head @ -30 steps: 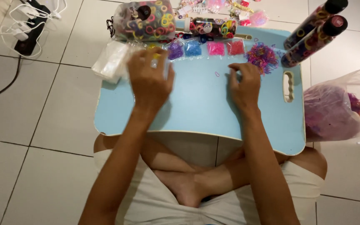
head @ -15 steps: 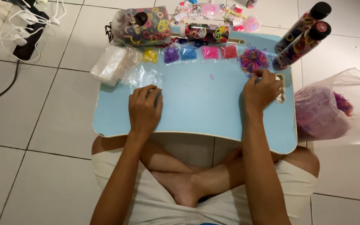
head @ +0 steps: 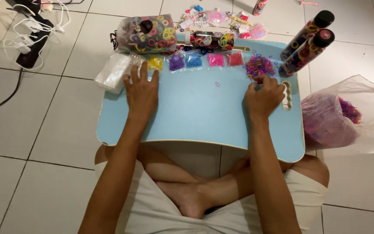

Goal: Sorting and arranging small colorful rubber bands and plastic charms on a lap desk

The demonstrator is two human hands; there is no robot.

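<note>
On the light-blue lap table (head: 195,117), my left hand (head: 141,93) lies flat, empty; my right hand (head: 262,96) pinches at the pile of small rubber bands (head: 259,66), its hold unclear.

The left hand (head: 141,93) moved up to the clear bags (head: 115,71); the right hand (head: 262,97) reached the band pile (head: 259,66).

Two tall tubes (head: 307,42) lean at the blue table's (head: 195,112) far right corner, a pink bag (head: 330,119) sits right of it, and white cables (head: 27,32) lie far left.

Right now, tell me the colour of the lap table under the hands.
Light blue, with a pale cream edge: the lap table, head view.
</note>
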